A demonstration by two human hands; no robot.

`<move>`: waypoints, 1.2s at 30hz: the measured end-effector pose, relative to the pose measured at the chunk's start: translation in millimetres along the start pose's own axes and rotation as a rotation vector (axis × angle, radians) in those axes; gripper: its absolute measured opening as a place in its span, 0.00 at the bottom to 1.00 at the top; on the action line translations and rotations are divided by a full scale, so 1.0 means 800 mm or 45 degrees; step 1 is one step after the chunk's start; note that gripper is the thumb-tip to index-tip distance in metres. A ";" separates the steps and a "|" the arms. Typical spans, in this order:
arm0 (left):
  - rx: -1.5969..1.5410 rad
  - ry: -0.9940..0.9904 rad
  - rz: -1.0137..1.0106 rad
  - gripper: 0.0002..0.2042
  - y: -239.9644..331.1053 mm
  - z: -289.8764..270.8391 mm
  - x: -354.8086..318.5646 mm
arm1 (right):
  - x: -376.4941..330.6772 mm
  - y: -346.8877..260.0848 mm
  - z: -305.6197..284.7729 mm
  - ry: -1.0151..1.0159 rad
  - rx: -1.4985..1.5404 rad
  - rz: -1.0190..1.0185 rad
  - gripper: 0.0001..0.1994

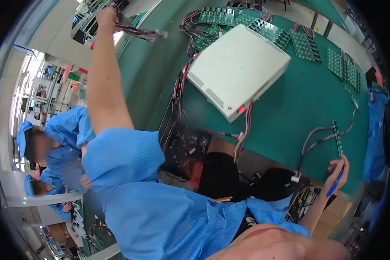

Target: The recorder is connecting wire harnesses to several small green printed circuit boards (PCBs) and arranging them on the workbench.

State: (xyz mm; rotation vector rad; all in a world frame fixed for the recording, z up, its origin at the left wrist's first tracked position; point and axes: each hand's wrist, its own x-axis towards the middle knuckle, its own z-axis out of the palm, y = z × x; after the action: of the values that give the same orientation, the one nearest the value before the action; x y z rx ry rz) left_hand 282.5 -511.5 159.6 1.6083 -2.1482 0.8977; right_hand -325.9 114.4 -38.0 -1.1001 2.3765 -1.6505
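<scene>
My left arm reaches far out to the upper left, where my left hand (106, 18) is closed around a bundle of dark and reddish wires (138, 32) with pale connectors at the end. Over the right edge of the green table, my right hand (336, 173) holds a blue pen (335, 182) against the palm. Its fingertips meet the lower end of a narrow green circuit board strip (337, 138). Wires (318, 142) run from this strip to a white connector (295, 178) hanging at the table edge, and another strand leads to a second board strip (351, 96).
A cream metal box (242, 69) with a red switch stands mid-table. Several green circuit boards (305, 45) with wires lie along the far side. Cables hang off the table (281, 112) near a dark bin (184, 151). Two people in blue (67, 130) work at left.
</scene>
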 end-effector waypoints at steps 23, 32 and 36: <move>-1.087 -1.183 -0.045 0.11 0.307 -0.106 0.059 | -0.011 -0.018 0.011 -0.090 0.165 -0.057 0.09; -1.366 -1.038 0.905 0.08 0.422 0.002 0.038 | -0.016 -0.023 0.013 -0.046 0.046 0.037 0.09; -1.242 -0.459 0.642 0.13 0.396 -0.003 0.047 | -0.006 -0.027 0.018 -0.049 0.218 -0.044 0.09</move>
State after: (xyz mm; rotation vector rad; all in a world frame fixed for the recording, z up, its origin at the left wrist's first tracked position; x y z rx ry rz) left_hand -27.4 -483.2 90.2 0.7699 -2.6265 -0.3997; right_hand -305.5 101.9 -27.6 -1.1367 2.1580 -1.7873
